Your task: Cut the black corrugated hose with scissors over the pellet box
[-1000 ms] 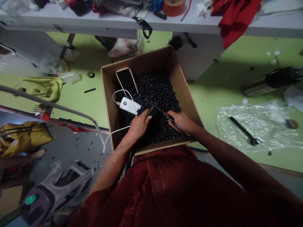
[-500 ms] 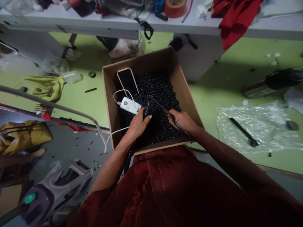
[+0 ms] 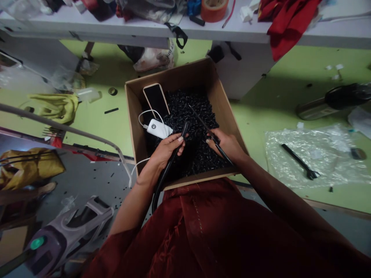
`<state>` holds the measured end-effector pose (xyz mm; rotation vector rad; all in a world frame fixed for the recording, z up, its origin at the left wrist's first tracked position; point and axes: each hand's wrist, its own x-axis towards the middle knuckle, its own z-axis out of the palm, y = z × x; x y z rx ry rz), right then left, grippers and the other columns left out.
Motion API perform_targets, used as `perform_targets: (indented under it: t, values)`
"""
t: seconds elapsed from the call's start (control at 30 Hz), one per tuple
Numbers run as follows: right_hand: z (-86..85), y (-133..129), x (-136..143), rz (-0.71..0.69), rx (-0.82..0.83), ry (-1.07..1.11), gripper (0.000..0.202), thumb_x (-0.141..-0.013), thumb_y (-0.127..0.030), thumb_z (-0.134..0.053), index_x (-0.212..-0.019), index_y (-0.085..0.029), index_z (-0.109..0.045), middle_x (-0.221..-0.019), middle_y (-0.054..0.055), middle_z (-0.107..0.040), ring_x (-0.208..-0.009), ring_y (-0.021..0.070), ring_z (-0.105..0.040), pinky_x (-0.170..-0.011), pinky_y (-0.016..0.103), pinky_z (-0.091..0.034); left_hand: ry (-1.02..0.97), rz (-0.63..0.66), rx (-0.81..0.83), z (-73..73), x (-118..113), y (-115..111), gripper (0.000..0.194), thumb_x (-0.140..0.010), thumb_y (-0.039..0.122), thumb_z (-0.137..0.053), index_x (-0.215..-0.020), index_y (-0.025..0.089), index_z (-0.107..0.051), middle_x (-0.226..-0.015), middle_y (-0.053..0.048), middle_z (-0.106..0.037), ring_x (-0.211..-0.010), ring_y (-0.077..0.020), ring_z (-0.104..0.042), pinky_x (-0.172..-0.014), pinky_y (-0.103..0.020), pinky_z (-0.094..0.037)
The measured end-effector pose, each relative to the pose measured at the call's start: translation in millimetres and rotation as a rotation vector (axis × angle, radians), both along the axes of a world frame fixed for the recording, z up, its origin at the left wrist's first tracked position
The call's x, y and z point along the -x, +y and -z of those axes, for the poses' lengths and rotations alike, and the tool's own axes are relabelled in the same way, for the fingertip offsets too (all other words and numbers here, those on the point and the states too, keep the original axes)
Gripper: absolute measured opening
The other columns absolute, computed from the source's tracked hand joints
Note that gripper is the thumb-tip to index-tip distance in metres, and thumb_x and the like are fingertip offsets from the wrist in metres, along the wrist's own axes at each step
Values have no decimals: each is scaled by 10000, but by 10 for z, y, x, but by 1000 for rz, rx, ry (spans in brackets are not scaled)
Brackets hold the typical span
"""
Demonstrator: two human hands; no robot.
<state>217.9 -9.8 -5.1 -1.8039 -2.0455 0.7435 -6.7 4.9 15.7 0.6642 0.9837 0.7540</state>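
Dim rm, green surface [image 3: 252,112] around box [image 3: 230,119]. Nearest me, ribbed black tube [image 3: 166,168] curves up past the box's near rim; long axis slants far-R, free end pointing away inside. My L hand [image 3: 167,148] is clamped on it just below that end; R hand [image 3: 228,146] grips scissors [image 3: 199,119], blade aimed far-L. Clear gap btwn tube end and blade, over black bits [image 3: 191,102]. Phone [image 3: 156,98] by L wall. Beyond: pale shelf [image 3: 232,34] w/ orange roll [image 3: 213,11].

a pale shelf [image 3: 243,34] above a green tabletop [image 3: 255,112].
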Motion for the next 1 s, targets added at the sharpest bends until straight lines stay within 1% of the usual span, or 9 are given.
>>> perform_targets:
  t: [0.1,0.23,0.3,0.4,0.47,0.6,0.73,0.87,1.0]
  values:
    - [-8,-25,32,-78,-39,-13,313,-844,-338,-467,-1102,-200,-578,-946,76,-679,-860,234,-631,-746,334,-452,-78,-7,53,-10,19,15,381,-698,296,-743,-997,77,-652,-681,1,-559,-508,-48,-491,-441,-185,-347]
    - [22,-31,63,-198,-52,-121,330,-865,-335,-443,-1142,-196,-558,-1036,84,-663,-908,241,-617,-735,328,-436,-128,-23,94,-31,27,27,352,-703,291,-741,-962,67,-658,-669,1,-557,-486,-43,-481,-422,-180,-329]
    - [34,-8,59,-163,-8,-195,327,-870,-355,-438,-1136,-205,-557,-1030,83,-666,-867,245,-623,-692,324,-425,-137,-23,89,-39,27,26,353,-712,290,-734,-974,66,-654,-672,2,-556,-479,-39,-476,-417,-177,-325]
    - [37,41,26,-26,88,-257,331,-871,-389,-441,-1126,-216,-561,-942,80,-685,-765,247,-628,-631,315,-404,-133,-17,53,-41,27,16,388,-726,301,-723,-1035,84,-635,-695,5,-557,-463,-37,-467,-394,-172,-299]
    - [31,65,3,23,111,-231,347,-867,-398,-450,-1141,-215,-559,-912,79,-693,-760,251,-632,-631,313,-403,-122,-8,36,-37,29,8,413,-746,323,-704,-1091,116,-611,-696,9,-558,-442,-35,-451,-374,-167,-262]
    - [4,76,-8,56,102,-154,362,-858,-392,-465,-1156,-211,-561,-932,81,-698,-806,256,-641,-659,310,-418,-123,23,40,-35,32,0,419,-780,345,-670,-1140,154,-580,-649,25,-530,-414,-24,-399,-365,-156,-207]
    - [-19,69,0,98,111,-135,379,-848,-384,-476,-1175,-214,-563,-915,72,-702,-822,257,-646,-675,310,-427,-115,8,43,-38,30,4,385,-768,301,-678,-1097,128,-578,-633,27,-521,-432,-23,-403,-381,-155,-220]
    - [-9,70,-8,86,122,-135,388,-848,-398,-472,-1175,-213,-564,-908,76,-703,-820,269,-649,-685,326,-436,-75,-12,6,-31,19,5,362,-705,162,-698,-1024,135,-531,-741,-19,-637,-473,-39,-455,-410,-166,-272]
    - [7,70,-17,75,102,-117,365,-842,-390,-483,-1153,-222,-574,-901,72,-703,-807,267,-651,-679,328,-443,-41,-2,-17,-22,7,1,249,-732,193,-680,-906,119,-517,-870,-87,-689,-511,-47,-488,-419,-178,-289]
